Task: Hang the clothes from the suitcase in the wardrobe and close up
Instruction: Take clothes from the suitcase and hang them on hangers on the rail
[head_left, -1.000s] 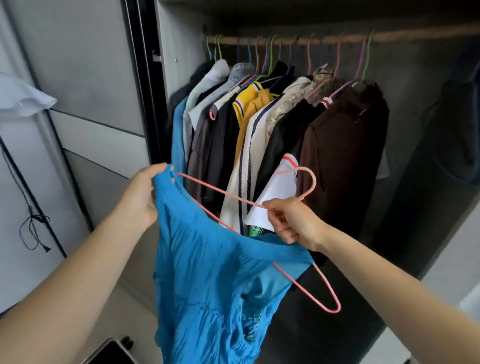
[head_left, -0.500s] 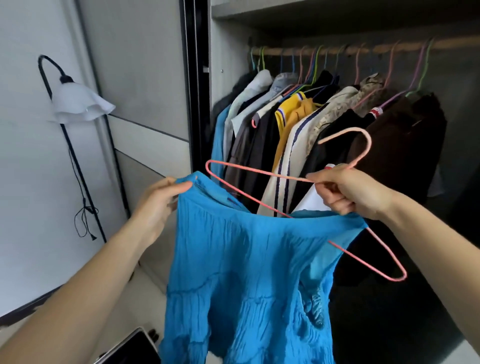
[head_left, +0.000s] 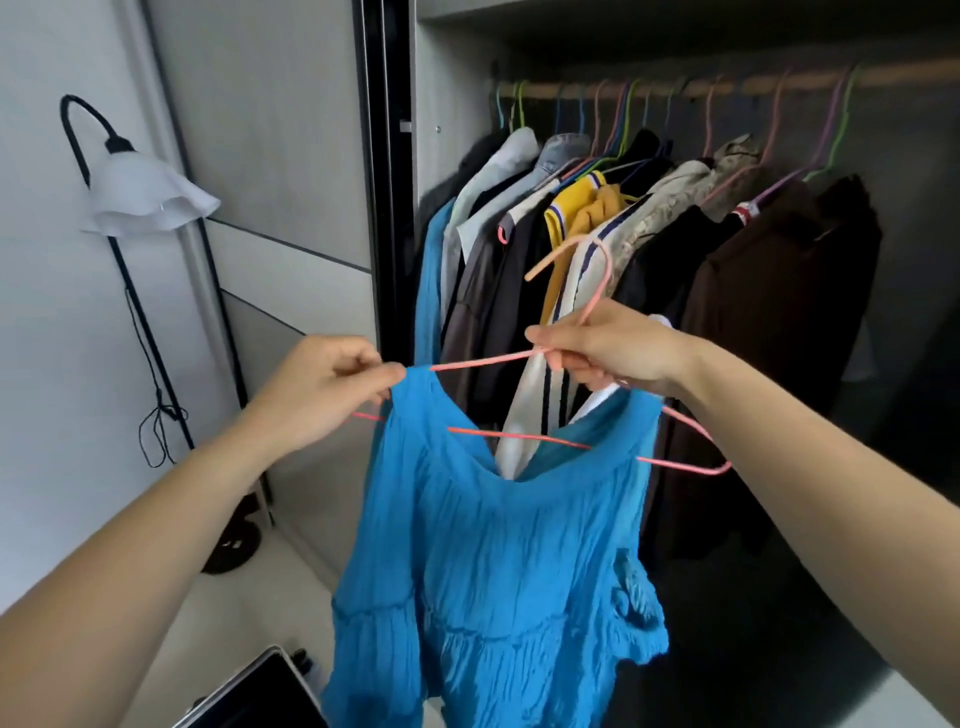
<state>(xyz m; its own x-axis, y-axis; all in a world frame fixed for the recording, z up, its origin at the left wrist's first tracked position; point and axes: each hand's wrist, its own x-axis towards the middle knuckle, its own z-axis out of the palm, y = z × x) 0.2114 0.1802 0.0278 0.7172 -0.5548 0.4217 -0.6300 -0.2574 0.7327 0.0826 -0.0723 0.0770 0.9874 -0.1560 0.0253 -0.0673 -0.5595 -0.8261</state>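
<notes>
A bright blue crinkled garment (head_left: 498, 561) hangs in front of me on a pink wire hanger (head_left: 592, 283). My left hand (head_left: 317, 389) pinches the garment's upper left edge over the hanger's left arm. My right hand (head_left: 608, 348) grips the hanger at the base of its hook, and the hanger's right end sticks out past the cloth. Behind them the open wardrobe holds several hung clothes (head_left: 649, 249) on a wooden rail (head_left: 727, 85). A corner of the suitcase (head_left: 260, 696) shows at the bottom edge.
The wardrobe's sliding door (head_left: 260, 156) with its black frame stands to the left. A black floor lamp with a white shade (head_left: 150, 200) stands by the left wall. The rail's far right stretch (head_left: 914, 73) carries no hanger.
The hanger has levelled and swung so its hook points up. My left hand has pulled the garment's edge onto the hanger's left arm. Both hands have risen slightly.
</notes>
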